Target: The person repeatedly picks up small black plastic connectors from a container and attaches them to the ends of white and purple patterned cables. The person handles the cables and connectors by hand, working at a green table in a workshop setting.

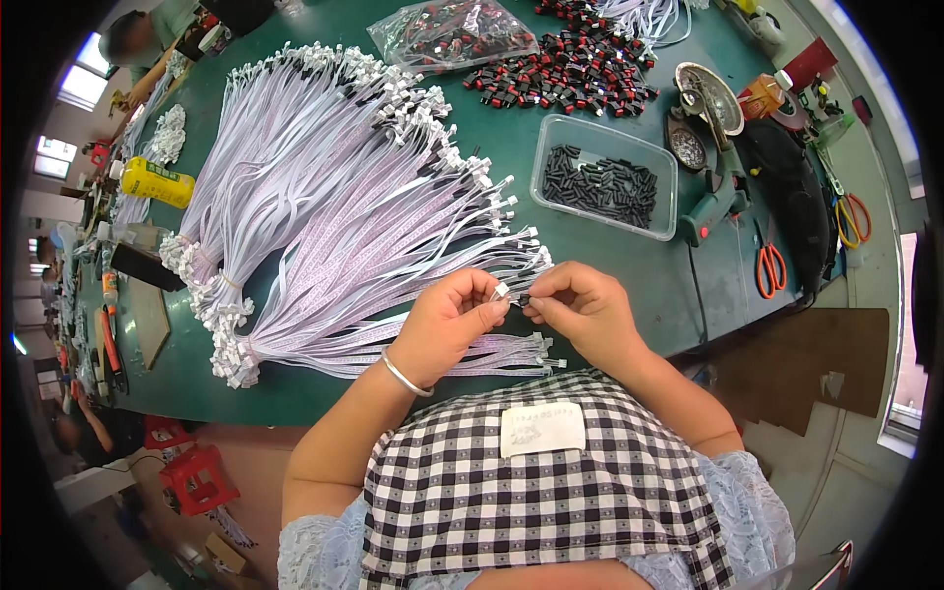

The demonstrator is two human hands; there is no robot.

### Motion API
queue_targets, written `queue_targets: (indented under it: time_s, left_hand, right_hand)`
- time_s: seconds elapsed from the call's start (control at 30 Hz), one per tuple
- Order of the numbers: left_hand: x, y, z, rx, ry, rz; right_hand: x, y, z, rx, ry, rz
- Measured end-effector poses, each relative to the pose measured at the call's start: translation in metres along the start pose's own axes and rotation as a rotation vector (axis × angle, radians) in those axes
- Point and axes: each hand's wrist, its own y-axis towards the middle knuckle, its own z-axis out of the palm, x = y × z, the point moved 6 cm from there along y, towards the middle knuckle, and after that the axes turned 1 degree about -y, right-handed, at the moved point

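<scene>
My left hand [442, 320], with a silver bangle at the wrist, pinches the white connector [501, 291] at the end of a flat cable. Close on its right, the fingertips of my right hand [590, 310] are pressed together at the thin wire ends by that connector. Whatever small piece sits between the right fingertips is too small to name. Under and beyond both hands fan out white and pinkish flat ribbon cables [344, 226], tied in bundles, their connector ends toward the right. Beyond my right hand stands a transparent plastic bin [675, 211] of short black tubes [600, 187].
A pile of red-and-black small parts [565, 74] and a plastic bag [447, 39] lie at the back. Rightward are a green tool with a cord [716, 206], orange-handled scissors [770, 270] and a metal dish [713, 93]. A yellow bottle [157, 183] lies left. Another person [162, 34] works far left.
</scene>
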Motion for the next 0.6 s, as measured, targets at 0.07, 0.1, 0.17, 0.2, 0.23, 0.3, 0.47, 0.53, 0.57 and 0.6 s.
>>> queue_targets:
  time_s: [0.07,0.1,0.17,0.2,0.23,0.3,0.47,0.53,0.57,0.6]
  left_hand:
    - [0.0013,0.0000,-0.0004,-0.002,0.006,-0.004]
    - [0.0009,0.0004,-0.0006,-0.006,0.022,-0.008]
    - [0.0008,0.0007,-0.0014,-0.020,0.035,-0.006]
    - [0.0021,0.0002,-0.0019,-0.030,0.032,-0.001]
    - [0.0029,-0.0002,-0.0023,-0.039,0.029,0.004]
    - [0.0025,-0.0004,-0.0028,-0.049,0.003,0.029]
    - [0.0028,-0.0003,-0.0027,-0.050,-0.017,0.063]
    - [0.0040,-0.0006,-0.0034,-0.047,-0.035,0.069]
    - [0.0043,-0.0007,-0.0037,-0.046,-0.044,0.072]
    - [0.0043,-0.0010,-0.0040,-0.049,-0.042,0.070]
  right_hand:
    - [-0.0005,0.0002,-0.0003,-0.031,-0.007,-0.045]
    - [0.0007,0.0009,-0.0006,-0.046,-0.009,-0.070]
    - [0.0022,0.0000,0.0001,-0.059,-0.063,-0.090]
    - [0.0028,-0.0007,0.0004,-0.067,-0.091,-0.100]
    - [0.0042,-0.0011,0.0008,-0.073,-0.105,-0.129]
    - [0.0060,-0.0017,0.0022,-0.087,-0.135,-0.187]
    - [0.0064,-0.0021,0.0063,-0.132,-0.140,-0.233]
    - [0.0067,-0.0017,0.0072,-0.146,-0.138,-0.245]
    - [0.0059,-0.0012,0.0072,-0.147,-0.132,-0.244]
    - [0.0055,-0.0010,0.0072,-0.149,-0.126,-0.243]
